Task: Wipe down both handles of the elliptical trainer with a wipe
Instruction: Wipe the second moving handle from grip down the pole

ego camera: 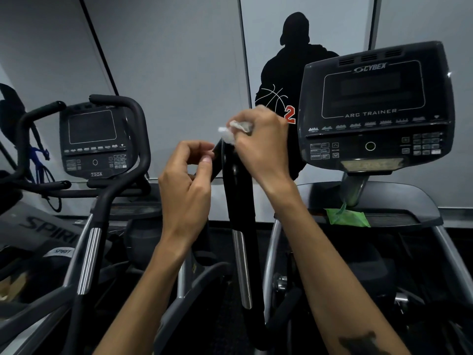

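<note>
Far left: 2nd machine w/ its own console point(96, 139) and curved black bars, well apart from the work. Centre: left hand point(185, 185), fingers curled, thumb & fingertips pinching the left edge of the black handle point(240, 190) near its top. Just right of it, right hand point(261, 144) has its grip closed on a crumpled white wipe point(231, 133), pressed against the handle's top end. Right: Cybex Arc Trainer console point(373, 108); green wipe pack point(348, 216) lies on the ledge below it.
</note>
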The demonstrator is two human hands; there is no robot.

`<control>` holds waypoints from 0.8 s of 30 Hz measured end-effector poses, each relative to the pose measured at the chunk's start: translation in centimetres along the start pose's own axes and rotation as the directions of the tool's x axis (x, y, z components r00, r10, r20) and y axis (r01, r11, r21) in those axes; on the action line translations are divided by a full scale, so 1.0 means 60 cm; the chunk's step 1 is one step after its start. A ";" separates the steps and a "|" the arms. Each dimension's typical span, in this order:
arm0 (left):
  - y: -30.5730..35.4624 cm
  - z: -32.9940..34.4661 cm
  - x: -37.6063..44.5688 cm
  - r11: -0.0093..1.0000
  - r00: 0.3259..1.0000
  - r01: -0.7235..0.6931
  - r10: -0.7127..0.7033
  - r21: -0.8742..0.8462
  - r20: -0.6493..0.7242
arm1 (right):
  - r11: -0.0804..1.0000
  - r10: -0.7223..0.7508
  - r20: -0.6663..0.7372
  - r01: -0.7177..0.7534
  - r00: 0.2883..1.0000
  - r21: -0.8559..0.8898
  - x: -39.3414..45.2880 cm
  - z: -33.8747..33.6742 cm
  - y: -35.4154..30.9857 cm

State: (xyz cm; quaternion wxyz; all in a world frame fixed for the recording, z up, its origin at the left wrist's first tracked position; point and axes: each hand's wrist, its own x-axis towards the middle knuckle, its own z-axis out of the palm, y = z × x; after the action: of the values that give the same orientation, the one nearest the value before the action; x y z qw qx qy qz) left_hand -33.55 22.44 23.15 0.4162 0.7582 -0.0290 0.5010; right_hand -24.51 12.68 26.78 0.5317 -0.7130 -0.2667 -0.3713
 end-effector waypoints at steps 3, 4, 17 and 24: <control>-0.001 0.000 0.003 0.999 0.998 0.019 -0.021 -0.028 -0.065 | 0.978 -0.172 0.126 0.185 0.977 -0.098 -0.051 0.006 -0.019; -0.002 0.000 0.003 0.999 0.997 0.025 -0.029 -0.042 -0.076 | 0.966 -0.218 0.137 0.234 0.966 -0.110 -0.080 0.002 -0.017; -0.008 0.003 -0.006 1.000 1.000 -0.002 0.002 -0.007 -0.020 | 0.975 -0.218 -0.094 0.213 0.971 -0.064 -0.176 0.007 0.013; -0.008 0.011 -0.012 0.998 0.995 -0.043 0.039 0.040 0.090 | 0.944 0.173 -0.244 -0.090 0.954 0.317 -0.128 0.010 0.014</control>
State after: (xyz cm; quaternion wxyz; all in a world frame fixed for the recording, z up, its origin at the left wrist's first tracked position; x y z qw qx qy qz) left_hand -33.18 22.04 22.19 0.3882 0.7875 -0.0524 0.4757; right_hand -28.18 13.15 19.99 0.6893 -0.5826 -0.1974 -0.3826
